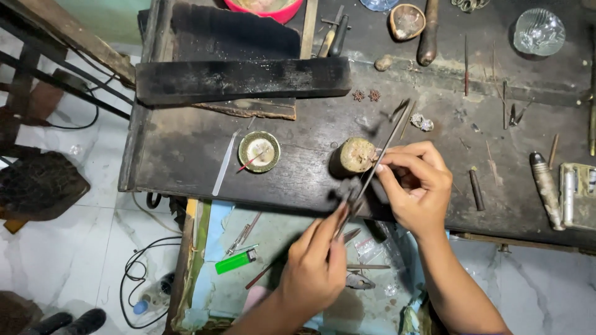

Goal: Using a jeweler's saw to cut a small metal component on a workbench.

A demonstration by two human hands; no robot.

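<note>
The surface (186, 155) is dark wood, matt, rough and stained, like scorched. The black block (242, 80) on it looks like charred wood, very matt. The long tool (388, 146) in the grip of the right hand (416, 189) is thin grey metal with a dull shine. The small round dish (259, 151) is tarnished metal. The stub (358, 155) beside the tool looks like rough, yellowish wood. The lighter (236, 261) is glossy green plastic. The glass bowl (539, 31) is clear and shiny. The floor (74, 260) is smooth, pale, marble-like tiles.

Thin metal tweezers (380, 155) slanted, tip at dark small piece (349, 188)
</note>
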